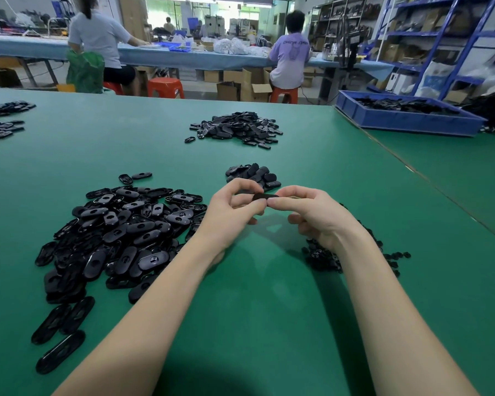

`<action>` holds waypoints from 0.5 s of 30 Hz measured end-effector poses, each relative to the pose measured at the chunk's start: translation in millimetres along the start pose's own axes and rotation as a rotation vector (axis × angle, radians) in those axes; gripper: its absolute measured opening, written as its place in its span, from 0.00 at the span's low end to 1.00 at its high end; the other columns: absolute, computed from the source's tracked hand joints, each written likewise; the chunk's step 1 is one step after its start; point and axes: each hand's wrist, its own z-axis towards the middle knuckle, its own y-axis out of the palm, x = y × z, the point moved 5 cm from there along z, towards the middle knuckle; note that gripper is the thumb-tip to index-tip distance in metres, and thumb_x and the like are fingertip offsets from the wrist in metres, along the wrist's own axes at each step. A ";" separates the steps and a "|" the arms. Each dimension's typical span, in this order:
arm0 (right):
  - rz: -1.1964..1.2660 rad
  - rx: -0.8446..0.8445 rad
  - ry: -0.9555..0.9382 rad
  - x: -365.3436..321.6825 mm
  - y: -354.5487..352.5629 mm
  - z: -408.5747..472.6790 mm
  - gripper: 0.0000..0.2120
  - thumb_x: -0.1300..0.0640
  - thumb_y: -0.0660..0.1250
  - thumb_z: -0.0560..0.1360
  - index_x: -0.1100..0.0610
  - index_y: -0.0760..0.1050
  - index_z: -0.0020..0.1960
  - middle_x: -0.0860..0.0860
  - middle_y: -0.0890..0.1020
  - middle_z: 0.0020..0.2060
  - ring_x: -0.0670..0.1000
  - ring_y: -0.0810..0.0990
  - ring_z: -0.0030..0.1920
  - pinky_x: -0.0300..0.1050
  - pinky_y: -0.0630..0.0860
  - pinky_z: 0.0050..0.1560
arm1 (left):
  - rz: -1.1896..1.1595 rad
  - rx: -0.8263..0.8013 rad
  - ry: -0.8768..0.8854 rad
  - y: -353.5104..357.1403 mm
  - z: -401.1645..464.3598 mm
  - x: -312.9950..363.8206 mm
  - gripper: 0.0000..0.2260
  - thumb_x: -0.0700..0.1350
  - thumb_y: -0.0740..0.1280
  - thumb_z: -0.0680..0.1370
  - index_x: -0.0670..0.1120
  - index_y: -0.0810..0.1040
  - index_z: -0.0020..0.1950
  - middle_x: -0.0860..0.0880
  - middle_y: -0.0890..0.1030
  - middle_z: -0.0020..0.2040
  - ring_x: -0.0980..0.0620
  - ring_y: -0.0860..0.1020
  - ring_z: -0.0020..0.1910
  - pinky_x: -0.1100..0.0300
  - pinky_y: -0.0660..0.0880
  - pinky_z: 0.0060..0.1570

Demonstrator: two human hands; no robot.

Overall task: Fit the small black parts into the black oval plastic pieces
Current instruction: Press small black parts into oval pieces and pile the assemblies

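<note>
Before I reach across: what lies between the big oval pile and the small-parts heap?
Head view: bare green mat, crossed by both forearms; the hands hold one oval piece above it.

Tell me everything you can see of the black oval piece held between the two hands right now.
The black oval piece looks like dark moulded plastic, long with rounded ends. It lies roughly level, seen nearly edge-on, raised above the green table. The left hand pinches its left end, the right hand its right end. Fingers hide most of it; any fitted small part cannot be seen.
</note>
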 end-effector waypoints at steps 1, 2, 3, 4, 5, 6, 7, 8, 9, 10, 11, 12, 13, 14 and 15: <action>-0.027 0.001 -0.018 -1.5 -0.2 -0.5 0.08 0.50 0.81 0.67 0.47 0.82 0.40 0.41 0.82 0.36 0.43 0.72 0.27 0.35 0.62 0.24 | -0.015 0.005 -0.016 0.2 0.3 -1.1 0.08 0.36 0.71 0.76 0.49 0.79 0.49 0.51 0.84 0.39 0.56 0.80 0.38 0.65 0.77 0.40; -0.072 0.009 -0.038 -3.3 -0.2 -0.8 0.07 0.50 0.80 0.68 0.47 0.82 0.41 0.41 0.83 0.37 0.43 0.72 0.27 0.34 0.62 0.24 | -0.021 0.013 -0.025 0.2 0.5 -1.7 0.08 0.36 0.71 0.76 0.48 0.79 0.49 0.51 0.85 0.38 0.56 0.80 0.38 0.65 0.78 0.41; -0.118 0.022 -0.059 -5.4 -0.2 -0.9 0.07 0.50 0.79 0.69 0.48 0.82 0.41 0.42 0.83 0.38 0.42 0.72 0.26 0.33 0.63 0.24 | -0.022 0.023 -0.031 0.0 1.1 -2.2 0.08 0.35 0.71 0.76 0.47 0.79 0.49 0.50 0.85 0.38 0.55 0.81 0.38 0.65 0.78 0.41; -0.149 0.037 -0.075 -7.0 0.4 -0.3 0.06 0.51 0.78 0.70 0.48 0.81 0.41 0.43 0.84 0.38 0.42 0.72 0.26 0.32 0.63 0.24 | -0.025 0.034 -0.037 -0.2 1.7 -2.7 0.08 0.35 0.70 0.76 0.47 0.79 0.50 0.50 0.85 0.38 0.55 0.81 0.38 0.64 0.79 0.42; -0.158 0.047 -0.085 -7.8 1.6 0.3 0.06 0.52 0.78 0.70 0.49 0.81 0.41 0.44 0.84 0.38 0.42 0.71 0.25 0.32 0.63 0.24 | -0.030 0.048 -0.046 -0.6 2.1 -3.5 0.07 0.35 0.70 0.76 0.46 0.79 0.50 0.50 0.85 0.38 0.54 0.81 0.37 0.63 0.80 0.43; -0.149 0.051 -0.090 -8.1 3.6 0.8 0.06 0.52 0.77 0.71 0.49 0.80 0.40 0.45 0.83 0.37 0.43 0.71 0.25 0.32 0.63 0.24 | -0.036 0.062 -0.057 -1.0 2.6 -4.5 0.07 0.35 0.70 0.76 0.46 0.79 0.50 0.49 0.85 0.38 0.54 0.81 0.37 0.62 0.81 0.45; -0.133 0.050 -0.090 -7.7 5.5 1.1 0.06 0.53 0.77 0.71 0.50 0.80 0.41 0.45 0.83 0.37 0.43 0.71 0.25 0.32 0.62 0.24 | -0.044 0.073 -0.069 -1.6 2.8 -5.5 0.07 0.35 0.70 0.76 0.45 0.80 0.50 0.48 0.85 0.38 0.53 0.81 0.37 0.61 0.81 0.48; -0.119 0.047 -0.086 -6.8 6.9 1.2 0.06 0.54 0.77 0.71 0.50 0.80 0.41 0.45 0.83 0.36 0.44 0.71 0.25 0.33 0.62 0.24 | -0.056 0.078 -0.082 -2.0 2.6 -6.5 0.08 0.35 0.71 0.75 0.45 0.80 0.51 0.48 0.85 0.38 0.53 0.81 0.37 0.61 0.81 0.49; -0.112 0.043 -0.080 -5.8 7.4 0.8 0.06 0.55 0.77 0.71 0.50 0.80 0.41 0.45 0.83 0.36 0.44 0.71 0.26 0.33 0.62 0.24 | -0.074 0.075 -0.095 -2.2 2.1 -7.3 0.08 0.34 0.71 0.75 0.45 0.80 0.51 0.47 0.86 0.39 0.52 0.81 0.37 0.61 0.81 0.49; -0.109 0.036 -0.075 -4.8 7.4 0.4 0.06 0.55 0.77 0.71 0.50 0.80 0.41 0.45 0.83 0.35 0.45 0.72 0.26 0.34 0.62 0.24 | -0.092 0.067 -0.107 -2.2 1.6 -7.9 0.08 0.34 0.71 0.75 0.44 0.81 0.51 0.46 0.86 0.39 0.52 0.81 0.36 0.63 0.81 0.48; -0.109 0.030 -0.073 -4.0 6.9 0.2 0.06 0.55 0.77 0.71 0.50 0.80 0.41 0.45 0.83 0.36 0.45 0.72 0.27 0.34 0.62 0.25 | -0.101 0.057 -0.118 -2.3 1.1 -8.0 0.08 0.34 0.71 0.75 0.44 0.81 0.51 0.45 0.86 0.40 0.52 0.81 0.36 0.64 0.81 0.48; -0.110 0.025 -0.074 -3.3 6.4 0.2 0.06 0.55 0.77 0.71 0.50 0.80 0.41 0.46 0.84 0.36 0.45 0.73 0.27 0.35 0.62 0.25 | -0.095 0.050 -0.122 -2.3 1.0 -7.9 0.08 0.34 0.72 0.75 0.44 0.81 0.51 0.45 0.86 0.40 0.52 0.81 0.36 0.63 0.81 0.48; -0.114 0.025 -0.078 -3.1 5.7 0.3 0.06 0.55 0.77 0.71 0.50 0.80 0.40 0.45 0.84 0.36 0.45 0.73 0.28 0.34 0.62 0.25 | -0.077 0.046 -0.121 -2.3 1.1 -7.4 0.08 0.34 0.72 0.75 0.44 0.81 0.51 0.45 0.86 0.41 0.52 0.81 0.37 0.62 0.80 0.50; -0.118 0.027 -0.084 -3.1 5.3 0.4 0.06 0.55 0.77 0.71 0.50 0.80 0.40 0.45 0.84 0.36 0.45 0.73 0.28 0.34 0.63 0.25 | -0.057 0.046 -0.115 -2.1 1.2 -6.6 0.08 0.35 0.72 0.75 0.45 0.81 0.51 0.45 0.86 0.41 0.52 0.82 0.37 0.61 0.80 0.51; -0.123 0.031 -0.088 -3.2 5.1 0.6 0.05 0.55 0.77 0.71 0.50 0.81 0.40 0.45 0.84 0.36 0.45 0.73 0.28 0.34 0.63 0.25 | -0.044 0.049 -0.108 -2.2 1.1 -5.8 0.08 0.35 0.72 0.74 0.45 0.81 0.50 0.45 0.86 0.41 0.52 0.82 0.37 0.60 0.80 0.53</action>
